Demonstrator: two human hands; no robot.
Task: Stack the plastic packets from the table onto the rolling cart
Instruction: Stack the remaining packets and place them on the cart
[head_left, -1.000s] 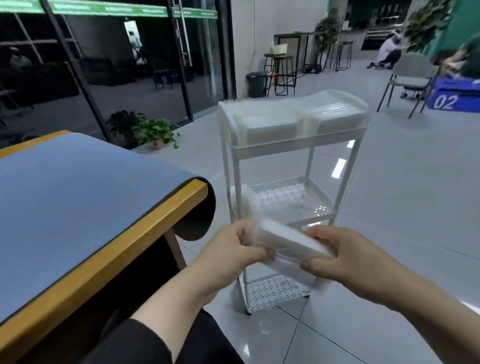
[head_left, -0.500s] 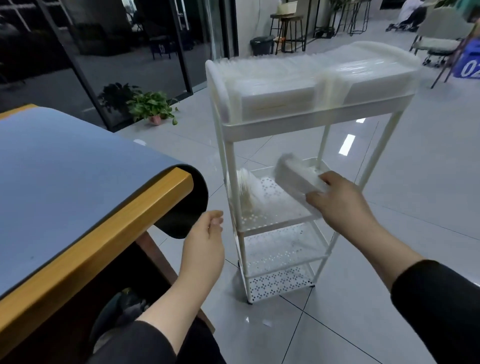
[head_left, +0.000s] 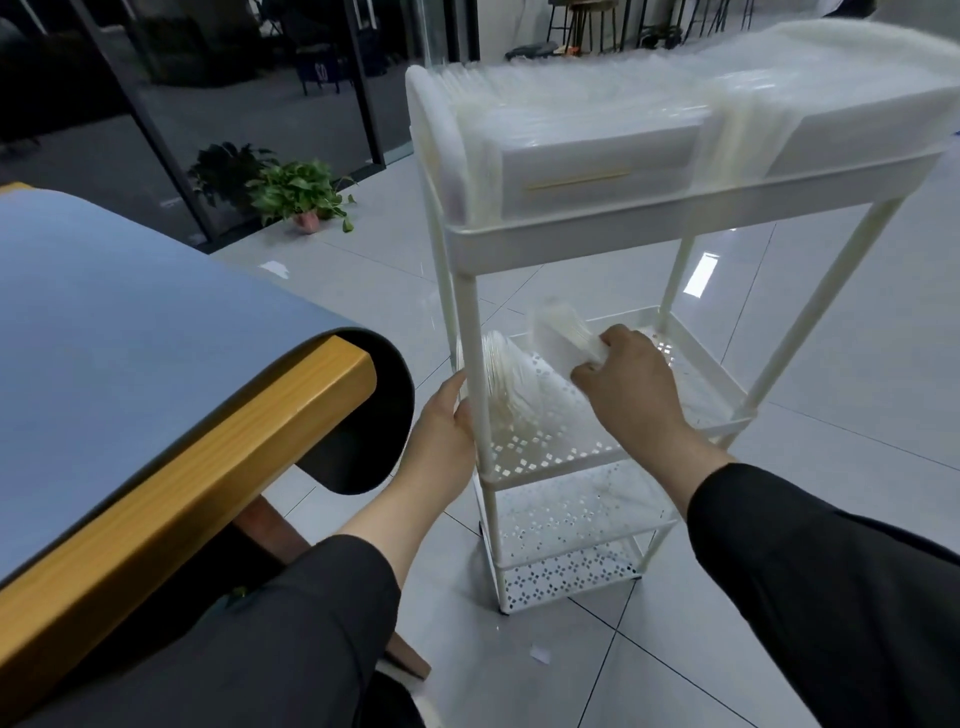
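Blue-matted tabletop (head_left: 130, 332) left of white rolling cart (head_left: 597, 244), top tray full of packets. Placing step: right hand (head_left: 621, 371) grip holds packet bundle (head_left: 563, 338) over cart's middle shelf, beside leaning packets (head_left: 511, 384). Left hand (head_left: 449, 421) relaxed, touching cart's post. Next: set bundle against stack, release.

Right hand (head_left: 626, 376) has carried its bundle of plastic packets (head_left: 566, 338) from above the middle shelf (head_left: 696, 364) down into it, beside the leaning stack (head_left: 511, 384) | Left hand (head_left: 449, 421), free in the air half a second ago, now touches the cart's front post (head_left: 475, 395) | Both hands held the bundle a second ago; now only the right grips it
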